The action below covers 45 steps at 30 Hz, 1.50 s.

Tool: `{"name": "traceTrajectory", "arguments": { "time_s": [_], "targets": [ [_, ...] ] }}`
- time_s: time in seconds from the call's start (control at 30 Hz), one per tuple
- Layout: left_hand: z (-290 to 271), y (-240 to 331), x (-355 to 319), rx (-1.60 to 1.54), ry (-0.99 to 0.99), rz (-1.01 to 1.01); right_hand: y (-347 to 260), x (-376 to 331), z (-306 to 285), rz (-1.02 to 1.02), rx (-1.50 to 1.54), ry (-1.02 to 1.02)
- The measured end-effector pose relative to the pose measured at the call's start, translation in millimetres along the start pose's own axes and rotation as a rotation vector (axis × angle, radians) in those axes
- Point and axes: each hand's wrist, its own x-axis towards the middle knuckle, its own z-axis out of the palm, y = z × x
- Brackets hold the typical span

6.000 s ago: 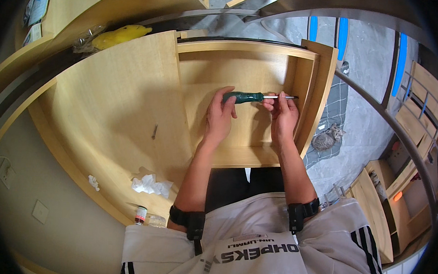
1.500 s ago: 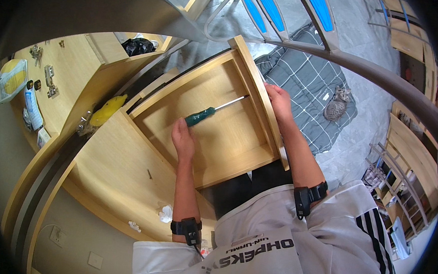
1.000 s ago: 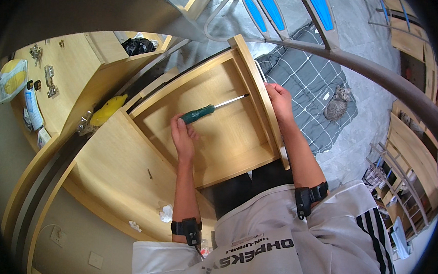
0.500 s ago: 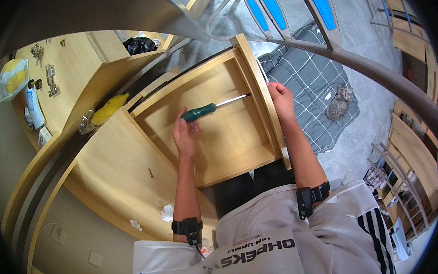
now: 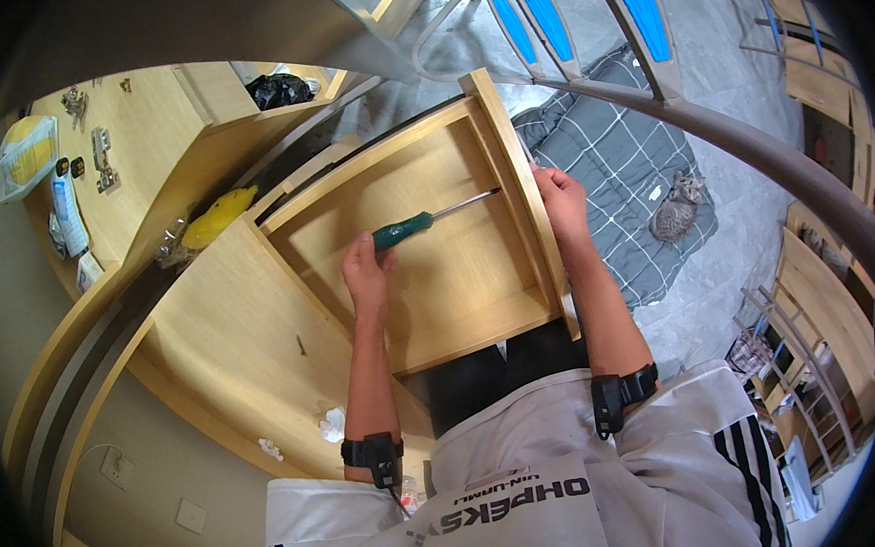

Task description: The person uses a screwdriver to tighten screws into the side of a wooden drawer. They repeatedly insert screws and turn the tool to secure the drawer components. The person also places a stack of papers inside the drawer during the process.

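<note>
My left hand [image 5: 368, 269] grips the green handle of a screwdriver [image 5: 405, 230]. Its metal shaft runs up and to the right, with the tip against the inner face of the right side panel of a light wooden drawer box [image 5: 457, 275]. My right hand [image 5: 560, 198] wraps over the top edge of that side panel [image 5: 527, 194] and holds it, right by the screwdriver tip. The box lies open side up in front of me.
A wooden board [image 5: 244, 332] lies left of the drawer with a small screw and white scraps. A yellow object [image 5: 215, 222], metal hinges [image 5: 100, 148] and packets [image 5: 29, 153] lie further left. A grey checked mat [image 5: 604, 173] with a cat [image 5: 677, 210] lies on the floor.
Six seconds ago both hands were on the screwdriver in the drawer. Over the last second the view is nearly steady; my right hand stays on the side panel and my left hand shifts the handle slightly.
</note>
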Motion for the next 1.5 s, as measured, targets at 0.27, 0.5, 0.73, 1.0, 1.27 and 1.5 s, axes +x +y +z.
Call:
{"name": "traceTrajectory", "arguments": {
  "time_s": [0.27, 0.5, 0.73, 1.0, 1.27, 1.5],
  "targets": [
    [5.0, 0.1, -4.0, -0.034, -0.085, 0.047, -1.9, -2.2, -0.5, -0.005, 0.091, -0.037],
    [3.2, 3.4, -4.9, -0.071, 0.005, -0.109, -1.6, -1.1, -1.9, 0.035, 0.039, -0.038],
    [0.8, 0.5, -1.8, 0.114, 0.071, -0.17, 4.3, -0.8, 0.9, -0.082, 0.074, -0.047],
    [4.6, 6.1, -16.3, 0.004, -0.066, -0.001, 2.8, 2.5, -3.5, 0.028, 0.053, -0.064],
    [-6.6, -4.3, -3.6, 0.236, -0.02, -0.055, 0.5, -2.5, 1.7, -0.044, 0.095, -0.038],
    [10.9, -1.5, -12.2, 0.03, 0.023, 0.078, -3.1, -2.7, -0.8, -0.015, 0.051, -0.049]
  ]
}}
